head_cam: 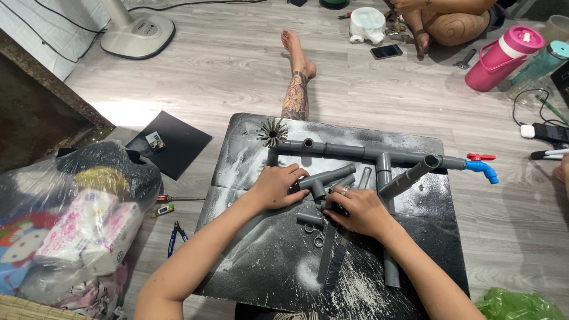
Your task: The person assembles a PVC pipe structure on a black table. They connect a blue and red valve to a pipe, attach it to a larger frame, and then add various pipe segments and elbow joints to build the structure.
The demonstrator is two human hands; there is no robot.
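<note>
My left hand [278,186] rests on a black board [261,261] and grips a grey pipe tee fitting [325,178]. My right hand [358,210], with a ring on one finger, is closed on a long flat metal tool [332,261] that lies across the board toward me. A grey pipe assembly [355,151] runs across the far side of the board and ends in a blue tap with a red handle [481,167]. A short pipe piece [309,220] and small rings [314,234] lie between my hands. White dust covers the board.
A clear bag of packages [71,237] sits at the left, with pliers [176,235] and a screwdriver [178,198] on the floor beside it. A fan base [137,35] stands at the back left. Another person sits at the far side near a pink bottle [502,56] and a phone [386,51].
</note>
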